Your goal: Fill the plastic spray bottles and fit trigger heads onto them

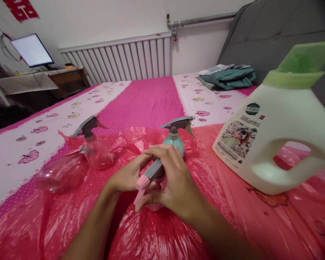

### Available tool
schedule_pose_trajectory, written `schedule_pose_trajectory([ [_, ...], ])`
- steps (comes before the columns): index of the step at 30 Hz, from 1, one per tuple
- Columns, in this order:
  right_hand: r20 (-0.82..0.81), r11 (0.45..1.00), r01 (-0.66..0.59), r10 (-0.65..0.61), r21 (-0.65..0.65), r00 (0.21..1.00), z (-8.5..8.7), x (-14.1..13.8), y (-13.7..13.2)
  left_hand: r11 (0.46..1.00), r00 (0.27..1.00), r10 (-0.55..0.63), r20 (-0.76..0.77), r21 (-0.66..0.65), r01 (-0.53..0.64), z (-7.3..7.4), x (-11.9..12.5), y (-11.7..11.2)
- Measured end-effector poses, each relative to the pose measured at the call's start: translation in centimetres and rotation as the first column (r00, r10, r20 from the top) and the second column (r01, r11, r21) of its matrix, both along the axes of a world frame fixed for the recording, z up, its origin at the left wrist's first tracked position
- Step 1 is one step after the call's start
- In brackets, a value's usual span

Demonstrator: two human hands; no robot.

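Observation:
Directly in front of me is a spray bottle with a grey and pink trigger head (151,174); its clear body shows only in part between my fingers. My right hand (177,177) is closed around the trigger head, fingers curled over its top. Around the far left side of the same bottle my left hand (131,172) is wrapped, its fingertips mostly hidden. Just behind my hands stands a spray bottle of blue-green liquid (176,141) with a grey trigger head. To the left, a clear spray bottle (97,153) stands upright beside a clear bottle (61,173) lying on its side.
A large white detergent jug (284,133) with a green cap stands at the right. Red plastic sheeting (162,234) covers the near part of the bed. Folded clothes (227,76) lie at the back, before a radiator (124,59). A lit monitor (32,50) stands on a desk.

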State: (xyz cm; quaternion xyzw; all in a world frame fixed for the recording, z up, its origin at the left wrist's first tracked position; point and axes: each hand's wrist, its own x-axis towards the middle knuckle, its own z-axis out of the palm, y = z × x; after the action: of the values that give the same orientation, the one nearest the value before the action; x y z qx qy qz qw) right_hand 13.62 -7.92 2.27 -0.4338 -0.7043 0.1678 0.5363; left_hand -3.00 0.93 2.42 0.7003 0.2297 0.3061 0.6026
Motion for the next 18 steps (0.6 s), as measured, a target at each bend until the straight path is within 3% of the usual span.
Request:
schedule_pose_trajectory([
  [3,-0.043,0.987,0.134,-0.131,0.085,0.99,-0.2,-0.4,-0.1,0.99,0.996,-0.084,-0.035,0.109,0.088,0.1,0.2,-0.2],
  [6,-0.08,0.957,0.244,-0.234,0.159,0.969,-0.2,-0.9,-0.4,0.984,0.992,-0.11,-0.066,0.134,0.118,0.1,0.5,-0.6],
  [12,-0.037,0.934,0.336,-0.334,0.12,0.942,0.7,-1.1,-1.1,0.969,0.97,-0.221,-0.106,0.089,0.23,-0.9,0.5,-0.4],
  [18,0.009,0.931,0.354,-0.356,0.088,0.934,1.4,-0.9,-1.3,0.953,0.96,-0.279,-0.018,0.119,0.279,-0.9,0.7,-0.3],
])
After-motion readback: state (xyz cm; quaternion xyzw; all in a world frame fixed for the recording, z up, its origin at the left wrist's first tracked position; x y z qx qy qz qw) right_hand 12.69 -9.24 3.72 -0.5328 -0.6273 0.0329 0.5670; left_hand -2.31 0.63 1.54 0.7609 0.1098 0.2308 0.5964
